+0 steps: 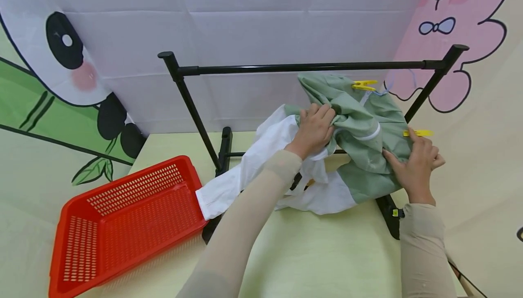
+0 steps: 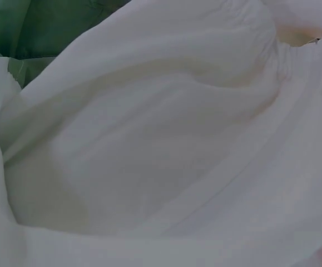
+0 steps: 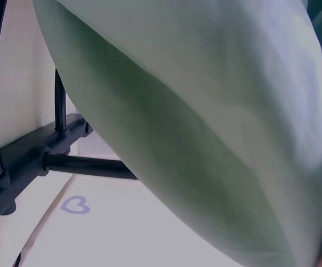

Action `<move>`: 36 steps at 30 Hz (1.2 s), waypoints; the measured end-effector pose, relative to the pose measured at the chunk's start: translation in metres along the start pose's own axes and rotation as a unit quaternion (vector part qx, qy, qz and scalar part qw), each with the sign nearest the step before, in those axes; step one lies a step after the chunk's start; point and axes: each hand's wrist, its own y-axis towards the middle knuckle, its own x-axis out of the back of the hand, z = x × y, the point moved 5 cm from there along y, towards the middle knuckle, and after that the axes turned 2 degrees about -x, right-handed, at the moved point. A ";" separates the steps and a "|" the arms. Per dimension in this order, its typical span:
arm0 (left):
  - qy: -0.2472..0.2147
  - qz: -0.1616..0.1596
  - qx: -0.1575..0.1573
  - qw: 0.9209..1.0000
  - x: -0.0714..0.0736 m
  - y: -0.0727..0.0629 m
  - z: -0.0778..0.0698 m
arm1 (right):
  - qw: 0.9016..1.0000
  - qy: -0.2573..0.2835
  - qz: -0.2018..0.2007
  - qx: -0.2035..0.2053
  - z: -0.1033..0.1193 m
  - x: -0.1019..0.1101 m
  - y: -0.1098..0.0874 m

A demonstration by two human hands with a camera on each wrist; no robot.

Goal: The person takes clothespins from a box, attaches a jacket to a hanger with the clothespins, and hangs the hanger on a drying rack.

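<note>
A white and green garment (image 1: 367, 171) hangs bunched in the rack's right half, with a white sleeve-like part reaching down to the left. My left hand (image 1: 312, 127) grips a fold near where green meets white. At the garment's right edge, my right hand (image 1: 421, 166) pinches the green cloth, its thumb on the front and a fingertip against a yellow clothespin (image 1: 422, 133). Another yellow clothespin (image 1: 364, 85) sits higher up, beside a pale blue hanger (image 1: 382, 92) mostly hidden by cloth. White cloth (image 2: 149, 144) fills the left wrist view; green cloth (image 3: 205, 111) covers much of the right.
The black drying rack (image 1: 253, 68) stands on a pale green table (image 1: 318, 252), its right post beside my right hand. To the left, a red plastic basket (image 1: 139, 221) lies close to the rack's foot. A cartoon-printed sheet (image 1: 245, 25) forms the backdrop.
</note>
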 end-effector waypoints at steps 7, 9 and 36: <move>0.012 0.005 0.005 1.000 -0.008 0.002 -0.005 | 1.000 -0.003 0.003 -0.009 -0.007 0.004 -0.002; 0.014 0.007 0.007 1.000 -0.011 -0.001 -0.005 | 1.000 -0.005 0.001 -0.007 -0.008 0.005 -0.003; 0.016 0.107 0.000 0.994 -0.052 -0.051 0.024 | 0.998 -0.020 -0.017 0.063 -0.013 -0.014 -0.017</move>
